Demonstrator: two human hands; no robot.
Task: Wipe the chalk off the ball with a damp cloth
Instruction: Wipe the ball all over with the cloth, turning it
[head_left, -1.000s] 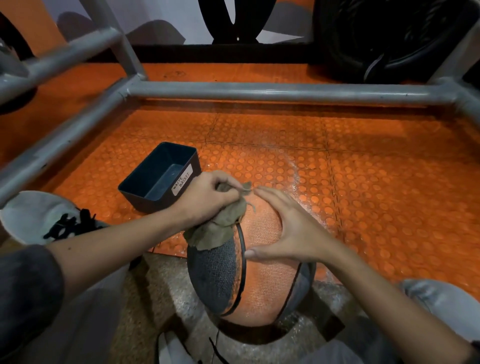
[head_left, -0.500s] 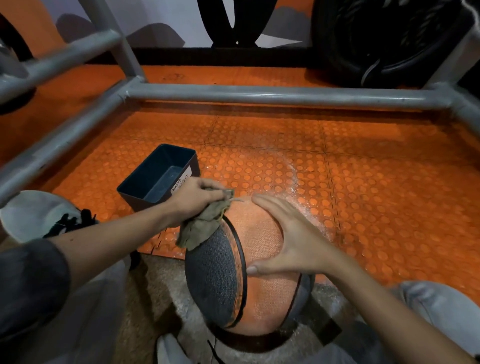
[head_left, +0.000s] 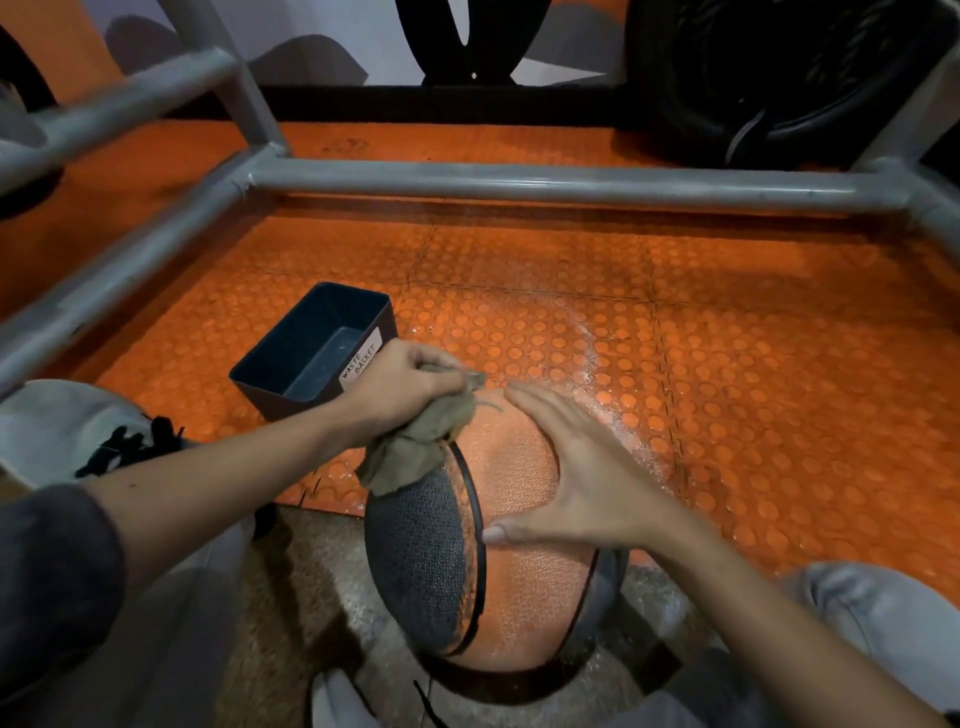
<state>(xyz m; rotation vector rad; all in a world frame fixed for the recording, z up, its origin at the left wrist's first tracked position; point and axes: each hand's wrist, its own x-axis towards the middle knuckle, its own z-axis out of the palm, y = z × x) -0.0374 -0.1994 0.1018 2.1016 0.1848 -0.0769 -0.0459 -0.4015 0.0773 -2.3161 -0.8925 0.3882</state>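
Ball (head_left: 524, 561): on the floor. Left hand (head_left: 402, 387) grips cloth (head_left: 415, 452) against its top. Right hand (head_left: 582, 478) flat, fingers spread, on ball.

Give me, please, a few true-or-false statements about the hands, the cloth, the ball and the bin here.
1. The left hand grips the cloth against the ball. True.
2. The right hand is lifted clear of the ball. False: it lies flat on the ball's orange panel, fingers straight.
3. The bin stands open on the orange floor, beyond the left hand. True.
4. The cloth lies inside the bin. False: the left hand holds it on the ball.
5. The ball is orange all over. False: one panel is dark grey.
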